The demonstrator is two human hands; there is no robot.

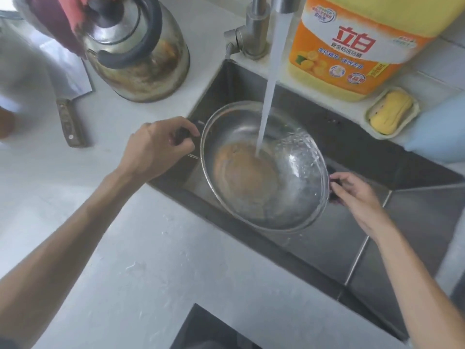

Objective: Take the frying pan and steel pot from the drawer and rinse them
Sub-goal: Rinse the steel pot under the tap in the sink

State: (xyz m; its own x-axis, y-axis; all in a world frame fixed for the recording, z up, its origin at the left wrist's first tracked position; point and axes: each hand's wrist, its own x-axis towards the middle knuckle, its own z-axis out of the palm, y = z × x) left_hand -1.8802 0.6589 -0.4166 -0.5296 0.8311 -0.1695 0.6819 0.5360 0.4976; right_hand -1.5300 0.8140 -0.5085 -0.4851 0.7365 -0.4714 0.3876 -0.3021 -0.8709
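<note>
While water falls from the tap [283, 3] into it, the pot [264, 167] is held over the sink [364, 238], tilted so its mouth faces the stream; the tilt, in my judgement, lets the flow sweep the browned base and run out over the lower rim. Left hand [156, 144] has its fingers curled round the dark left handle; right hand [354, 195] pinches the right handle, fingers bent. Two-handed support suits a vessel taking on water. Pan not in view; whether it has been rinsed cannot be determined. Counter [163, 260] is pale, with scattered droplets near the sink edge. On it: a stained kettle [141, 61], a cleaver [70, 102], a detergent jug [352, 46] behind the sink, and soap [391, 112] in a dish. A dark hob corner shows at the bottom edge.
</note>
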